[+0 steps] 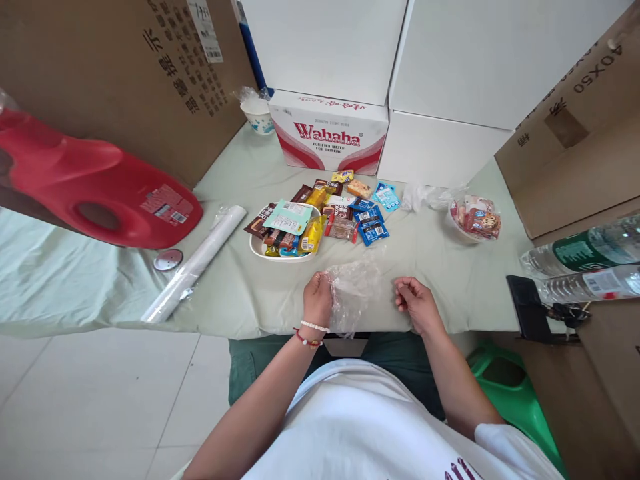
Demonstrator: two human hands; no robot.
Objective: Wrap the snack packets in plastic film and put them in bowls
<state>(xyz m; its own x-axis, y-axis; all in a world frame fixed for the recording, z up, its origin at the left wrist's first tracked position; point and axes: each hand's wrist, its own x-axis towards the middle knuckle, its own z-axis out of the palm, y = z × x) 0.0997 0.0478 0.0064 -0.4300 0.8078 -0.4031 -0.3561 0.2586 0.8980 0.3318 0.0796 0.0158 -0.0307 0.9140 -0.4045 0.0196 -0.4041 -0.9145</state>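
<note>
A thin, crumpled clear plastic bag (355, 287) is pinched at its left edge by my left hand (319, 297), over the front of the table. To the right of the bag, my right hand (414, 303) is apart from it with fingers curled together; whether they hold anything is too small to make out. Just beyond my left hand stands a white bowl (285, 258) heaped with wrapped snacks and a pale green packet (289, 217). Loose snack packets, among them blue ones (373, 227) and a reddish clear one (342, 229), lie right of the bowl.
At the left are a roll of plastic film (195, 263), a round lid (169, 259) and a large red jug (105, 180). A Wahaba-style carton printed "Wahaha" (330, 137) backs the table. Another filled bowl (463, 230), bottles (590, 250) and a black phone-like object (525, 307) are at right.
</note>
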